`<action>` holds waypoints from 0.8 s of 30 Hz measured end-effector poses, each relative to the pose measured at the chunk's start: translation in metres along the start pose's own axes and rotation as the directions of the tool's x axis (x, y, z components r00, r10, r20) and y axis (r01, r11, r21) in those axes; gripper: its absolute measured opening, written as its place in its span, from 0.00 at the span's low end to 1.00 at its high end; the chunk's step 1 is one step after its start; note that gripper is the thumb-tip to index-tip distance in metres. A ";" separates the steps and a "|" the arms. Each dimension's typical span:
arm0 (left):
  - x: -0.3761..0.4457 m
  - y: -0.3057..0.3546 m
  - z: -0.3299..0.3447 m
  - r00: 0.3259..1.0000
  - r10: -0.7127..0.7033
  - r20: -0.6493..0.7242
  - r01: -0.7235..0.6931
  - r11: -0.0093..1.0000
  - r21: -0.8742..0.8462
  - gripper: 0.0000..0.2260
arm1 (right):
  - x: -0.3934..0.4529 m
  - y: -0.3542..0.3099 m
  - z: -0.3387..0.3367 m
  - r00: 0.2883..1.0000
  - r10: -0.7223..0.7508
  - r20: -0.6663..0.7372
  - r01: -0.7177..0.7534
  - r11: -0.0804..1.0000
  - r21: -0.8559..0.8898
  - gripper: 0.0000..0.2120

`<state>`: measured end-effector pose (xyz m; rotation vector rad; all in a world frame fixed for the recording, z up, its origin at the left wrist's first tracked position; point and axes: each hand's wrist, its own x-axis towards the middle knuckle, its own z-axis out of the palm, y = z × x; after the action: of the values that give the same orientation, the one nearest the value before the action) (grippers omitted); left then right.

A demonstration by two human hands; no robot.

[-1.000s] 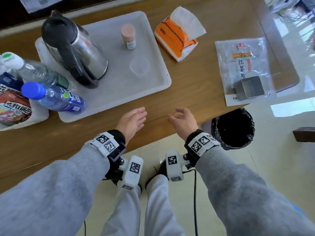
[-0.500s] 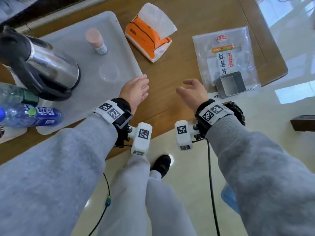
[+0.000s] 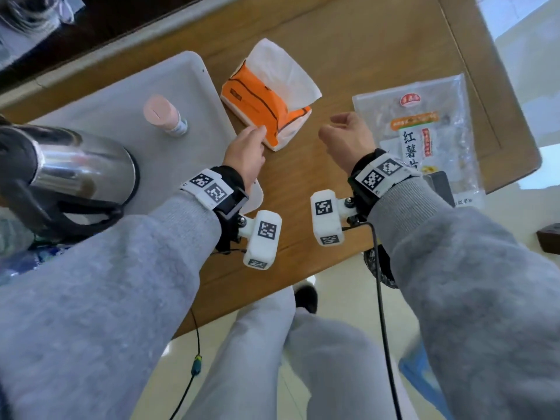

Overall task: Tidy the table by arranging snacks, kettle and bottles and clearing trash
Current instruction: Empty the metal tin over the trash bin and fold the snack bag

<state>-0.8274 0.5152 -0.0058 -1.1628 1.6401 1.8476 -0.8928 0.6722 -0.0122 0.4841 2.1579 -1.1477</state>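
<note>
The tissue pack (image 3: 266, 113), orange with a white sheet standing up out of its slot, lies on the wooden tabletop (image 3: 339, 74) just right of the white tray (image 3: 121, 116), and the fingertips of the left hand (image 3: 247, 153) reach its near corner; whether they press on it or only meet it is not clear, though the fingers lie fairly straight and grip nothing. Nearest the camera are grey sleeves, grey trousers and a dark shoe on the pale floor, with marker-patterned wristbands and white tracker blocks on both wrists and thin cables hanging below. The right hand (image 3: 348, 137) hovers over bare wood between the tissue pack and a clear snack bag (image 3: 424, 122), its fingers loosely curled around nothing. The snack bag lies flat near the right edge of the tabletop, and a small dark metal tin (image 3: 442, 189) peeps out just behind the right wrist, touching the bag's near end. On the tray's near left stands a steel kettle (image 3: 75, 174) with a black handle; blurred bottles sit at the frame's left edge below it. Farther back on the tray stands a small pink-capped bottle (image 3: 165, 116), upright, well apart from the kettle.
</note>
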 end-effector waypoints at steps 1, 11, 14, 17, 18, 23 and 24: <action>-0.001 0.003 0.010 1.000 0.014 -0.009 -0.014 1.000 0.015 0.17 | 0.001 0.000 -0.009 1.000 0.011 -0.017 -0.010 0.999 0.031 0.26; 0.006 -0.005 0.080 0.996 -0.080 0.032 0.080 0.997 -0.002 0.27 | 0.025 0.028 -0.059 0.998 -0.007 -0.057 0.016 0.987 0.159 0.20; 0.007 -0.012 0.089 0.995 -0.081 0.059 0.081 0.997 0.005 0.29 | 0.025 0.044 -0.061 0.999 -0.014 -0.047 0.019 0.992 0.122 0.19; 0.009 -0.016 0.094 0.995 -0.063 0.077 0.061 0.998 0.031 0.29 | 0.023 0.060 -0.062 0.998 0.042 -0.051 -0.031 0.978 0.205 0.14; 0.010 -0.018 0.094 0.996 -0.054 0.075 0.050 0.997 0.050 0.28 | 0.021 0.065 -0.062 0.997 0.063 -0.048 -0.050 0.973 0.225 0.14; 0.004 -0.020 0.106 0.995 -0.037 0.087 0.029 0.995 0.097 0.25 | 0.011 0.077 -0.066 0.990 0.133 -0.050 -0.112 0.948 0.299 0.22; 0.002 -0.019 0.109 0.996 -0.036 0.086 0.028 0.995 0.091 0.24 | 0.010 0.077 -0.068 0.990 0.135 -0.048 -0.114 0.945 0.305 0.23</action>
<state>-0.8485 0.6225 -0.0228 -1.0498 1.6295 1.7605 -0.8801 0.7717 -0.0368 0.7945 1.9821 -1.4141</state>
